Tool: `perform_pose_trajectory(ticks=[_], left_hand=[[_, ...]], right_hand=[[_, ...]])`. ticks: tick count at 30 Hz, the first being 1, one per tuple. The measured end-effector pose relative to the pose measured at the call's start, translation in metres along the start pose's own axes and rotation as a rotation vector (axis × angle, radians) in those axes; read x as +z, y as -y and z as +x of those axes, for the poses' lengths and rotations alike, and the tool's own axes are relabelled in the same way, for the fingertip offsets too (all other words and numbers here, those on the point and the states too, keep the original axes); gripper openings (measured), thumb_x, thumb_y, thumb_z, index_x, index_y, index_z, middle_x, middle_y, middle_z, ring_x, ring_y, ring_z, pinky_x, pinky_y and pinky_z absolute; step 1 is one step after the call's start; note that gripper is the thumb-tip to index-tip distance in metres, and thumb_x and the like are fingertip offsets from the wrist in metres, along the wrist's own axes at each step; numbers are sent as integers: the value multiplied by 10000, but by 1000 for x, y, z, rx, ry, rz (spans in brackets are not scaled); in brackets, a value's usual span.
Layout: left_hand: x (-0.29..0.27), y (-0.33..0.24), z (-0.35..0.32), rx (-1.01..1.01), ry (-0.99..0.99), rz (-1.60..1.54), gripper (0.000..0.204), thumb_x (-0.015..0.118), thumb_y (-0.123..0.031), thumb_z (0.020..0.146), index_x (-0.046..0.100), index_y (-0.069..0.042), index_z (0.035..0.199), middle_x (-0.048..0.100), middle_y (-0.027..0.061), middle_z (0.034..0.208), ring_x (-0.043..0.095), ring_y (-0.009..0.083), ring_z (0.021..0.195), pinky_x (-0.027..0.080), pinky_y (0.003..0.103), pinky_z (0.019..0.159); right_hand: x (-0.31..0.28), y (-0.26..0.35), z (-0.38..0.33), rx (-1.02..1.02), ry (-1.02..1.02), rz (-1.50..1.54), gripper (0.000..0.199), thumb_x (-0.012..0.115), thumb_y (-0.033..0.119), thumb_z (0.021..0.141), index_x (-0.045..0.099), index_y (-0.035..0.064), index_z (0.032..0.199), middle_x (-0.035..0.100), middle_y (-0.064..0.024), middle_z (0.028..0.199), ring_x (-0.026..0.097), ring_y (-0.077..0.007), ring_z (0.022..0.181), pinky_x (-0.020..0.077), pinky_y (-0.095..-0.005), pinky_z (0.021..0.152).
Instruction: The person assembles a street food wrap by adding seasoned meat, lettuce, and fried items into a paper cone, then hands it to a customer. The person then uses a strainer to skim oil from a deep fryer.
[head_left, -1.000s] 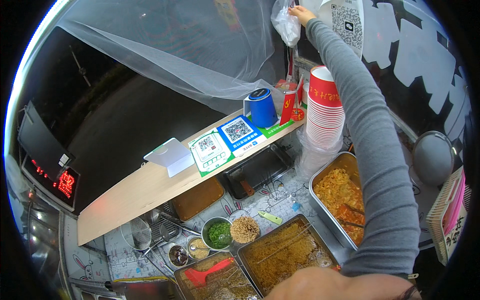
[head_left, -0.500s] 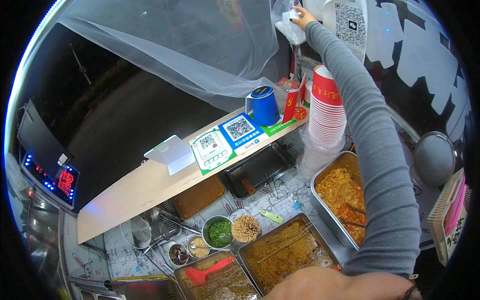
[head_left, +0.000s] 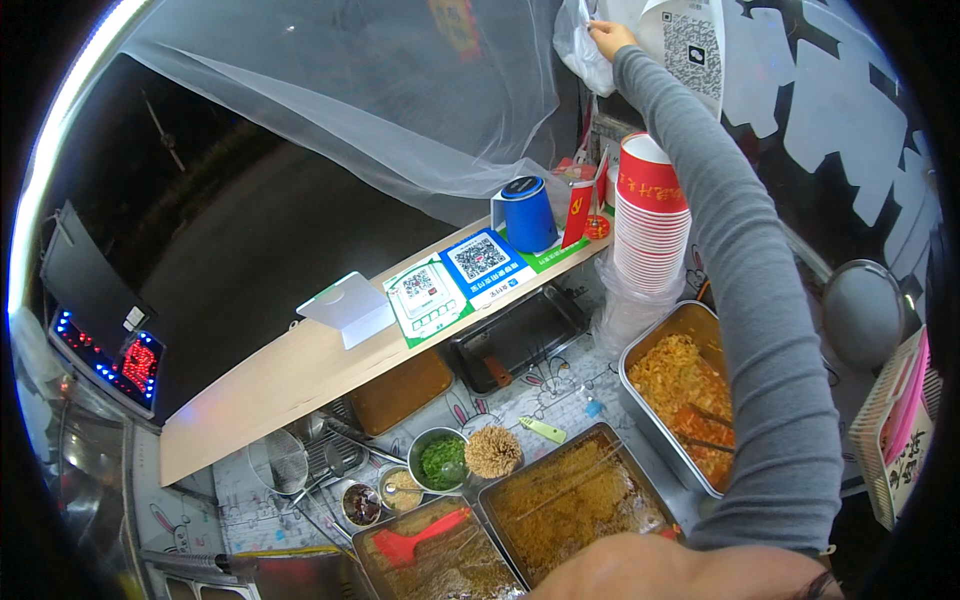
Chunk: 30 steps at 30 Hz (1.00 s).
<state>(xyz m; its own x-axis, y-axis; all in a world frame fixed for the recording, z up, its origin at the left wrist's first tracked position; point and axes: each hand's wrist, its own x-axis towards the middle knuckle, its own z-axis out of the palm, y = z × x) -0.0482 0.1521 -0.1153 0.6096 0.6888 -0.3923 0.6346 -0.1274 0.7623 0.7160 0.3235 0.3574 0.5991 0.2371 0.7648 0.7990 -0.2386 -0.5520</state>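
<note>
My right hand (head_left: 610,38) is stretched up and far forward in a grey sleeve. Its fingers are closed on the edge of a bunch of thin white plastic bags (head_left: 578,55) that hang at the top of the stall. Below my arm stands a tall stack of red paper cups (head_left: 650,215). My left hand is not in view; a skin-coloured shape at the bottom edge cannot be identified.
A wooden counter (head_left: 290,375) carries code placards, a blue cylinder (head_left: 528,212) and a small white box. Below lie metal trays of fried noodles (head_left: 575,505) and saucy food (head_left: 680,385), a red spatula (head_left: 420,540), small topping bowls, a black tray (head_left: 515,335) and a wire strainer.
My right hand has stayed at the hanging bags, shifting only slightly while fingering them. Nothing on the counter has moved.
</note>
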Motion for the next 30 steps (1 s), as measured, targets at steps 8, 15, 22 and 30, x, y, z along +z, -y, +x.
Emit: perform_pose_trajectory(ticks=[8,15,22,30], left_hand=[[6,3,-25,40,-4,20,218,615,-155,830,660,-62,1023,651,160,996,619,320,931,488,390,835],[-22,4,-148,98,211,229,217,612,-148,831,657,-61,1024,648,166,1002,618,330,936,488,395,840],[-50,-118,-245,608,-174,-337,945,750,-87,701,207,-23,1472,225,189,1514,180,306,1422,155,410,1149],[23,-125,-289,407,439,-373,178,676,-37,840,672,43,1000,630,45,874,565,96,783,451,233,705]], right_hand=[[-85,88,-45,-59,-382,331,401,648,281,872,596,170,1254,676,-145,1080,657,-243,965,507,-391,898],[-173,211,-308,191,-375,1405,368,593,-98,809,538,-39,1168,606,-84,1026,606,-181,899,512,-285,818],[-333,306,-709,690,766,1009,160,598,36,837,618,-15,987,595,-94,968,576,-187,934,457,-305,825],[-476,320,-812,457,417,469,198,624,2,766,678,32,954,553,-127,1169,568,-266,1062,457,-338,878]])
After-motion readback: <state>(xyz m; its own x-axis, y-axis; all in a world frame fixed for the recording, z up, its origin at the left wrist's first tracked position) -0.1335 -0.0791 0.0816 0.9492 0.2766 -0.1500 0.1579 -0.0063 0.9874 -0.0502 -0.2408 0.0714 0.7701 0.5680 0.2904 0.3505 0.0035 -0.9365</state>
